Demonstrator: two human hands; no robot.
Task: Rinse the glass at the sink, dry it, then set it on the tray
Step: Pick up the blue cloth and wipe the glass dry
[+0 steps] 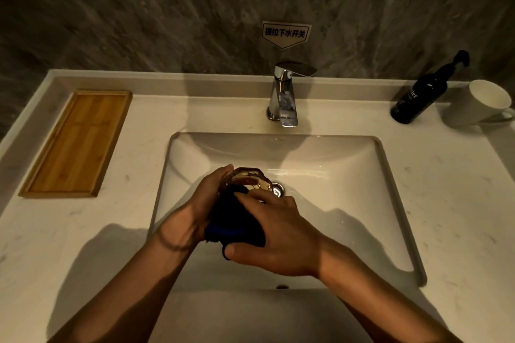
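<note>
The glass (248,179) was held in the left hand (200,203) over the sink (362,175), a cloth (234,220) pressed by the right hand (281,234); a wet grip could have dropped it.

Clear glass (249,181) tilted over white sink (348,175), dark cloth (234,220) against it — wooden tray (76,145) empty, far left.

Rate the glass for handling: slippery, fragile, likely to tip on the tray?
The glass looks smooth and clear, so likely slick if damp; the left hand grips it while the right hand works a dark cloth on it. Probably rigid and breakable over the hard sink. The flat wooden tray should seat it stably.
</note>
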